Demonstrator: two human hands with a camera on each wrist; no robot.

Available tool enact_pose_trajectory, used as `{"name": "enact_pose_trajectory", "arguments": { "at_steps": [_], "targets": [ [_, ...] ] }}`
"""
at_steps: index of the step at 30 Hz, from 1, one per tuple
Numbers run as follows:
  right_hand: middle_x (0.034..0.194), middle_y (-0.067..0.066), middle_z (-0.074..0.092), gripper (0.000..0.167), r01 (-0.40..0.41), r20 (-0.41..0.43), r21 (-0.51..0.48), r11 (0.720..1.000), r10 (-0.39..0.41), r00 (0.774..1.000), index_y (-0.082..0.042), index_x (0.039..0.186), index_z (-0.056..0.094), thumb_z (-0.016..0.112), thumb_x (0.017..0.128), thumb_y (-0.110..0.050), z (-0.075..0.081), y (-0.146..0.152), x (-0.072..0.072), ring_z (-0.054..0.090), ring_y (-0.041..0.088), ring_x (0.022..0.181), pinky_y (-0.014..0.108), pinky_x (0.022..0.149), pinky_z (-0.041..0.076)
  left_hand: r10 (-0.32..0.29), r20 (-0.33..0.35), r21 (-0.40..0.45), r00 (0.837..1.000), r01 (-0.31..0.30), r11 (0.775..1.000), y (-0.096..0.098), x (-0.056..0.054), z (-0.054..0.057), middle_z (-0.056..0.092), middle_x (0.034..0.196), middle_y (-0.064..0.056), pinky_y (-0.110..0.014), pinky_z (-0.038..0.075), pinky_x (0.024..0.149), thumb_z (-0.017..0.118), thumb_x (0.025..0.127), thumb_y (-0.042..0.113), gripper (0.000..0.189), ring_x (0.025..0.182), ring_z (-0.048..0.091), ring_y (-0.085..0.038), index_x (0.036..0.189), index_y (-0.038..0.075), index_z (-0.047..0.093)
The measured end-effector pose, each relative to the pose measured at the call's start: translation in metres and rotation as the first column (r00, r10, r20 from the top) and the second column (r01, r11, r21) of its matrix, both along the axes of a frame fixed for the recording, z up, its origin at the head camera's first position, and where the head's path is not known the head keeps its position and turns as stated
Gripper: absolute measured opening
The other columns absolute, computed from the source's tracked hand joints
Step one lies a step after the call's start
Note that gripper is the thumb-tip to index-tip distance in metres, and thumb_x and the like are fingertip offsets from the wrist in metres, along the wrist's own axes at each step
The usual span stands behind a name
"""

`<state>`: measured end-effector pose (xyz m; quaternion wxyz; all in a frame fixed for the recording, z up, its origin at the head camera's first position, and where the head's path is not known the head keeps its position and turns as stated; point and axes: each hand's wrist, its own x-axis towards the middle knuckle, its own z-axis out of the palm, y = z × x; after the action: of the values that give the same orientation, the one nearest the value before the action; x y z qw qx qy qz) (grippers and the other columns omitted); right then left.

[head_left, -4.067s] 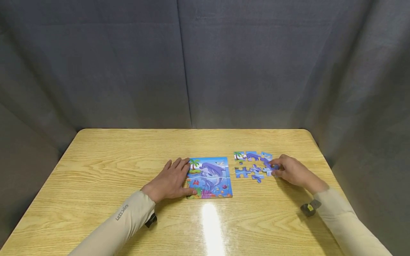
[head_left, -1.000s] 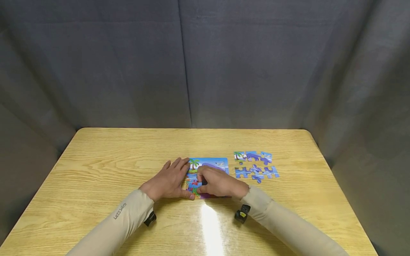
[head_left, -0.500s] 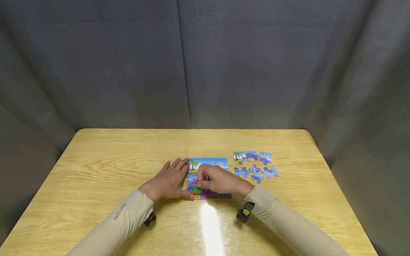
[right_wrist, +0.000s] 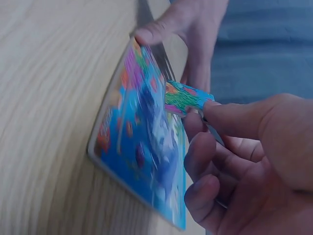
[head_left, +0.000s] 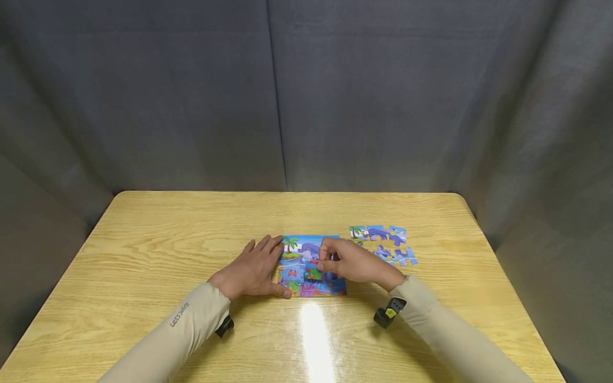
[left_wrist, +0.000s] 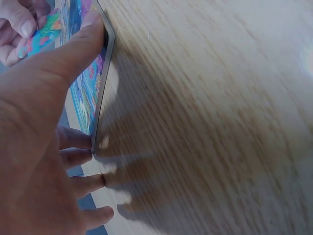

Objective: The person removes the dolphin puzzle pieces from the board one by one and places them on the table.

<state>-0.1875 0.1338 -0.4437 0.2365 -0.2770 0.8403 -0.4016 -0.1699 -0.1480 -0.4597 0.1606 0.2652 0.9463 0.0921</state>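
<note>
The dolphin jigsaw board (head_left: pixel 297 290) lies flat on the table. My left hand (head_left: pixel 254 268) rests at its left side, fingers spread, the thumb (left_wrist: pixel 88 39) on its near left corner. My right hand (head_left: pixel 354 260) is over the board's right half. Between thumb and fingertips it pinches a jigsaw piece (head_left: pixel 313 273) with green and pink sea plants, shown tilted above the board in the right wrist view (right_wrist: pixel 186 97). The right hand covers part of the dolphin picture. To the right lie several loose jigsaw pieces (head_left: pixel 378 233) in two rows, the nearer row partly hidden by that hand.
The wooden table (head_left: pixel 167 229) carries the board and the loose pieces. A grey curtain (head_left: pixel 191 106) hangs behind and at both sides. Bright light reflects off the table (head_left: pixel 316 340) in front of the board.
My right hand came from the loose pieces to the board's lower left, gripped a jigsaw piece there, and has lifted it and moved right. The left hand has stayed in place.
</note>
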Motion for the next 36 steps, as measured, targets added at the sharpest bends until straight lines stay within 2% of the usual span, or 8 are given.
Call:
{"name": "enact_pose_trajectory", "arguments": {
  "at_steps": [4,12,19,23,29,36],
  "targets": [
    [0.096,0.015,0.070,0.012,0.027,-0.012,0.007,1.000,-0.027,1.000,-0.012,0.099,0.060,0.065,0.108,-0.019,0.003,0.016,-0.001,0.052,0.015,0.066,0.028,0.061,0.044,-0.007,-0.003,0.002,1.000,0.007,1.000,-0.001,0.000,0.000,0.021,0.178,-0.020,-0.070,0.023,0.130,0.073,0.088,0.073,0.117,0.165,0.019,-0.046,0.166,-0.003,0.031],
    [0.086,0.000,0.064,0.012,0.060,-0.089,0.046,0.997,-0.056,0.994,-0.013,0.097,0.060,0.067,0.106,-0.016,0.005,0.045,-0.001,0.048,0.012,0.066,0.027,0.062,0.042,-0.012,-0.020,0.001,1.000,0.012,1.000,0.000,0.001,0.001,0.023,0.177,-0.020,-0.070,0.024,0.130,0.073,0.088,0.072,0.115,0.165,0.021,-0.046,0.165,-0.003,0.032],
    [0.093,0.004,0.069,0.012,0.079,-0.073,0.078,0.994,-0.073,0.995,-0.010,0.097,0.061,0.067,0.106,-0.014,0.002,0.069,0.002,0.051,0.013,0.070,0.025,0.061,0.042,-0.009,-0.023,0.005,1.000,0.009,1.000,0.001,0.001,0.002,0.024,0.177,-0.019,-0.070,0.025,0.129,0.074,0.088,0.073,0.116,0.164,0.023,-0.046,0.165,-0.003,0.032],
    [0.090,0.005,0.068,0.012,0.090,-0.071,0.089,0.992,-0.084,0.994,-0.009,0.096,0.061,0.068,0.105,-0.014,0.002,0.081,0.003,0.050,0.011,0.070,0.024,0.061,0.041,-0.002,-0.005,0.010,1.000,0.002,1.000,0.000,0.001,0.001,0.022,0.178,-0.019,-0.070,0.023,0.130,0.073,0.089,0.072,0.116,0.165,0.020,-0.046,0.166,-0.003,0.031],
    [0.085,0.003,0.064,0.013,0.094,-0.061,0.101,0.990,-0.088,0.994,-0.007,0.095,0.062,0.070,0.104,-0.012,-0.005,0.092,0.007,0.049,0.008,0.070,0.022,0.062,0.040,-0.003,0.005,0.014,1.000,0.003,1.000,-0.001,0.001,0.000,0.020,0.178,-0.019,-0.070,0.021,0.131,0.073,0.089,0.072,0.116,0.166,0.018,-0.046,0.166,-0.003,0.030],
    [0.083,-0.003,0.063,0.014,0.112,-0.133,0.164,0.980,-0.091,0.987,-0.011,0.090,0.064,0.075,0.099,-0.011,-0.011,0.093,0.012,0.050,0.008,0.074,0.020,0.064,0.043,-0.006,-0.002,0.008,1.000,0.006,1.000,-0.001,0.000,0.000,0.020,0.179,-0.018,-0.070,0.022,0.130,0.073,0.089,0.072,0.116,0.166,0.018,-0.046,0.166,-0.002,0.030]
  ]
}}
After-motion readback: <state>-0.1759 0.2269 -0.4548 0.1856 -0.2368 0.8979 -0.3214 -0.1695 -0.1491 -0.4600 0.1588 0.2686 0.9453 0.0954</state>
